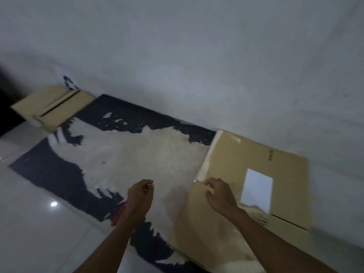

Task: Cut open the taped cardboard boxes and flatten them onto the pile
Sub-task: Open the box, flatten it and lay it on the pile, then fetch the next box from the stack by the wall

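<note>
Done so far: one flattened cardboard box lies on the floor at 4 o'clock, against the wall; it looks like the start or top of the pile.
Still to do: a second box at 10 o'clock, near the wall, stands closed with a dark seam along its top; judged not yet cut or flattened.
Right hand: fingers curled over the near-left edge of the flattened box, grip on the cardboard.
Left hand: loosely curled, apart from the cardboard; a red tool, likely the cutter, shows below the wrist, and I cannot tell whether the hand holds it.
Label: white rectangle on the flattened box, at 3 o'clock of the right hand.
Surface: worn dark-and-pale mat on glossy pale floor tiles.
Room: plain grey-white wall, dim light.
</note>
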